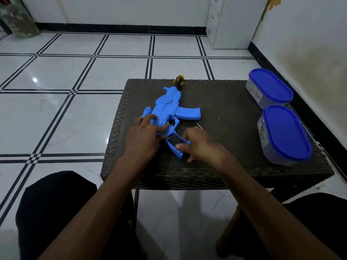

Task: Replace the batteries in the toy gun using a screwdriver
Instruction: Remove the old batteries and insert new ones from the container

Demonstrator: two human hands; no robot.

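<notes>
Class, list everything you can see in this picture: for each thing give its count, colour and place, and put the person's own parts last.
toy gun: one, blue, flat on the table's left half, dark opening in its grip
screwdriver: one, yellow and black handle, far table edge, behind the gun
thin metal piece: one, silver, on the table by the right hand
containers: two, clear with blue lids, table's right side
table: one, dark brown woven
floor: white tiles, black lines
cabinet: one, white, far right
left hand: one, resting on the gun's body
right hand: one, at the gun's grip
legs: black clothing, bottom

2 blue-lidded tubs (270, 87) (285, 134) on dark wicker table (225, 102), right edge
</notes>
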